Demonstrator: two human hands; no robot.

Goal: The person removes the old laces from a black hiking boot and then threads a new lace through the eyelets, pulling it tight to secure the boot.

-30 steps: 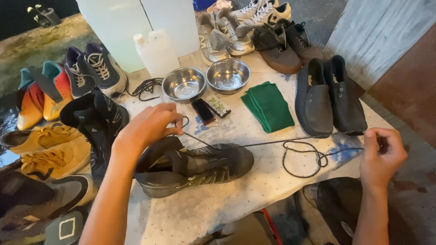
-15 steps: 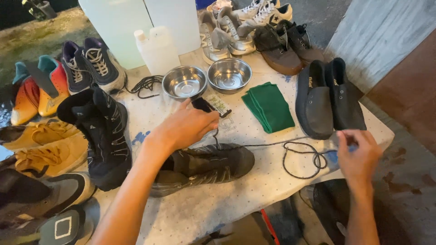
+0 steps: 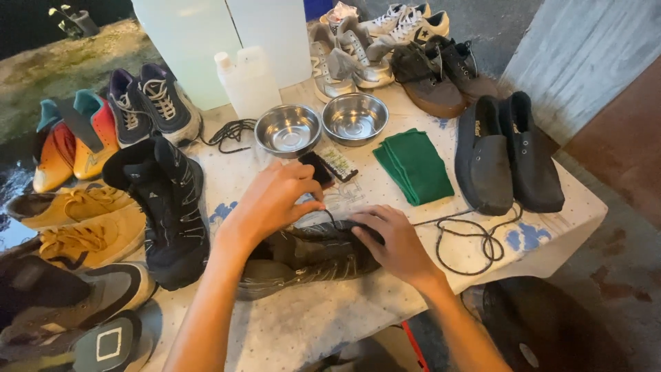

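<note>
In the head view, a dark, worn shoe [image 3: 313, 258] lies on its side at the near middle of the bench [image 3: 330, 324], and both hands work at it. The left hand [image 3: 272, 203] is curled over the shoe's upper edge, fingertips pinching the black lace [image 3: 475, 238] where it enters the eyelets; the right hand [image 3: 396, 244] presses down on the shoe's toe end, fingers bent, though I cannot tell whether it grips the lace or only steadies the shoe. The lace trails off to the right of the shoe into a loose coil, just in front of a pair of black slip-ons [image 3: 506, 155]. The coil could tangle or knot if pulled fast, and a sharp tug could drag the shoe sideways into the tall black boot [image 3: 169, 207] just left of it. Behind the shoe, two steel bowls [image 3: 320, 127] and a small dark object [image 3: 318, 169] sit close to the left hand; a wide elbow swing could knock them. Folded green cloth [image 3: 413, 165] lies behind and right of the shoe. Against the earlier frames, the right hand, which held the lace stretched far to the right of the shoe, has come in onto the shoe, the lace has gone slack, and the left hand has shifted slightly back toward the bowls.
</note>
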